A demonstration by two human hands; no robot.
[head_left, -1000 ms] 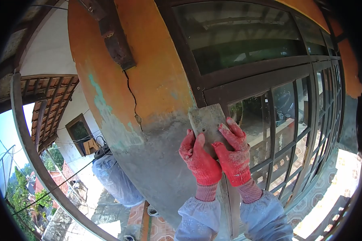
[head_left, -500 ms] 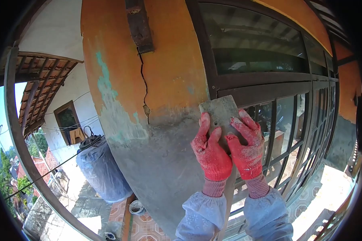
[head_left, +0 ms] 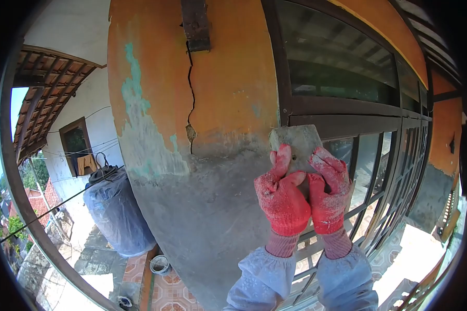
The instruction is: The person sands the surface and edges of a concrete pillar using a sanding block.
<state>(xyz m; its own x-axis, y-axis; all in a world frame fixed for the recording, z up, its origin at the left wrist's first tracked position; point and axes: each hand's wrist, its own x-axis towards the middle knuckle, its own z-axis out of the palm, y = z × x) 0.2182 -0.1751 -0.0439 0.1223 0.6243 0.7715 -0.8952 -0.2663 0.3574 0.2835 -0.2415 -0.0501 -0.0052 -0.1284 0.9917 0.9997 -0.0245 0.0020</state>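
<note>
Both my hands wear red knit gloves dusted with grey. They are side by side at the corner of the wall, near the window frame, gripping a flat grey board with a small hole in it. My left hand is closed around the board's left side, and my right hand around its right side, with the thumbs close together. The board's upper part shows above the fingers; its lower part is hidden behind the gloves. Grey plaster covers the lower wall beside it, below orange paint.
A dark window frame with bars runs off to the right. A crack goes down the orange wall under a dark beam end. On the left are a plastic-wrapped drum, a small bucket on the tiles and a slanted post.
My hands and the board have shifted slightly right in view, and the gloves are closer together. My right fingers are more curled. The camera view has turned a little.
</note>
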